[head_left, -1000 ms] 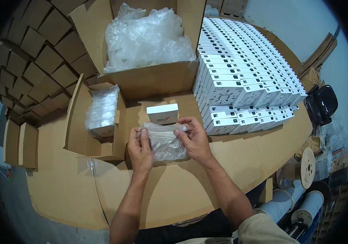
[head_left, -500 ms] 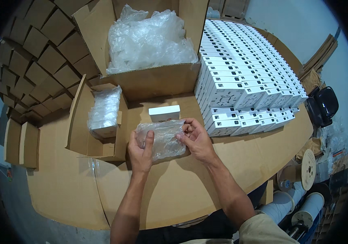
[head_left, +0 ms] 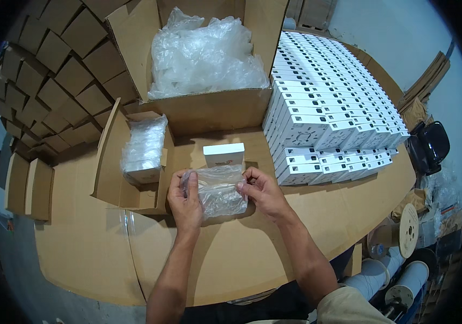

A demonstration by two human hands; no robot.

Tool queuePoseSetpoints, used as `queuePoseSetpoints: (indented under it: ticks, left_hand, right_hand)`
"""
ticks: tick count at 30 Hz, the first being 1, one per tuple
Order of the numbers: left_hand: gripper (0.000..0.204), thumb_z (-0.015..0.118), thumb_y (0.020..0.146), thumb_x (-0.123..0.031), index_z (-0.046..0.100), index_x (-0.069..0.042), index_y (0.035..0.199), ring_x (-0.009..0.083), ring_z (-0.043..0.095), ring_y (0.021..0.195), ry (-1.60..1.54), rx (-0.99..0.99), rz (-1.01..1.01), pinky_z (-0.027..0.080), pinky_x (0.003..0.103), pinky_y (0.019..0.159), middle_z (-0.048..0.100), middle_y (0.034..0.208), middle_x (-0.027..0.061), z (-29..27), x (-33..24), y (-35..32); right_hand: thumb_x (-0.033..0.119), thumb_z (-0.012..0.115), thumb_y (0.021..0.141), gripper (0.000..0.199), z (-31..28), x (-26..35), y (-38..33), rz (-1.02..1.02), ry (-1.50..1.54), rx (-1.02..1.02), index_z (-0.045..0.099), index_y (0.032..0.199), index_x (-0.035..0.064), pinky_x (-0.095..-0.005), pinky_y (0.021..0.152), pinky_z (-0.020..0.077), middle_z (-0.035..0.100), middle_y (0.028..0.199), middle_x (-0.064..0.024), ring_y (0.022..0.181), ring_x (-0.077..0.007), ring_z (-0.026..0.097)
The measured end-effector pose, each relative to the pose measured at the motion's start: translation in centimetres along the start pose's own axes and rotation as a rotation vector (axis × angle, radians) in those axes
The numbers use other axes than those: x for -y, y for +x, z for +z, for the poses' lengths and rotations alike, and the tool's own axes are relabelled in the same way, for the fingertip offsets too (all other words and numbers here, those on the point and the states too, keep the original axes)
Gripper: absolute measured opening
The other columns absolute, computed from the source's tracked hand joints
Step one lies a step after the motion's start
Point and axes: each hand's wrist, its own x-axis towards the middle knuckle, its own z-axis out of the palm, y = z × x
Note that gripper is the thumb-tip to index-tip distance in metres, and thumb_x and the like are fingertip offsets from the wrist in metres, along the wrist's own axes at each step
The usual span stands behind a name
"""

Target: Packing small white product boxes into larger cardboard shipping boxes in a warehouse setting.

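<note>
Small carton [head_left: 134, 162]: stood open at left, holding wrapped packs.
Left hand [head_left: 185, 200]: pinched the left edge of the clear plastic bag [head_left: 219, 189].
Bag: was held just above the cardboard table [head_left: 85, 254], in front of a small white box [head_left: 224, 155].
Right hand [head_left: 260, 190]: gripped the bag's right edge.
White box stacks [head_left: 328, 108]: filled the right.

Left hand [head_left: 186, 202] and right hand [head_left: 264, 191]: bare, no gloves, rings or watch visible. Both forearms bare to the elbow. Light beige cloth [head_left: 350, 308] shows at lower right, by the right arm. Dark clothing below.
</note>
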Motion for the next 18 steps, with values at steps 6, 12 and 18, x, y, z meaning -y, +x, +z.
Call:
queuePoseSetpoints:
  ticks: [6, 12, 18]
  left_hand:
    - [0.020, 0.068, 0.100, -0.022, 0.060, -0.004, 0.100, 0.0074, 0.055, 0.081, 0.074, 0.063, -0.003, 0.047, 0.026, 0.074, 0.062, 0.089, -0.0007, -0.2, -0.4, -0.3]
    - [0.019, 0.065, 0.101, -0.023, 0.058, -0.006, 0.099, 0.0046, 0.053, 0.074, -0.025, 0.085, -0.071, 0.044, 0.023, 0.065, 0.061, 0.084, -0.0016, -0.3, -0.3, -0.2]
    - [0.015, 0.062, 0.103, -0.022, 0.056, -0.008, 0.106, 0.0017, 0.048, 0.070, -0.122, 0.108, -0.178, 0.039, 0.020, 0.060, 0.059, 0.080, -0.0025, -0.5, -0.9, -0.2]
  right_hand:
    - [0.012, 0.066, 0.099, 0.009, 1.7, 1.0, 0.1, -0.136, 0.052, -0.124, 0.061, 0.104, 0.0058, -0.0201, 0.060, 0.0410, 0.059, 0.084, 0.0040, 0.072, -0.0025, 0.051]
    - [0.012, 0.060, 0.101, 0.008, 0.6, 0.0, 0.3, -0.089, 0.268, -0.130, 0.061, 0.106, 0.0054, -0.0250, 0.073, 0.0478, 0.063, 0.093, 0.0017, 0.081, -0.0071, 0.058]
    - [0.009, 0.058, 0.096, 0.009, 0.8, 0.0, 0.1, -0.106, 0.356, -0.227, 0.060, 0.105, 0.0063, -0.0280, 0.076, 0.0476, 0.063, 0.100, -0.0003, 0.086, -0.0105, 0.059]
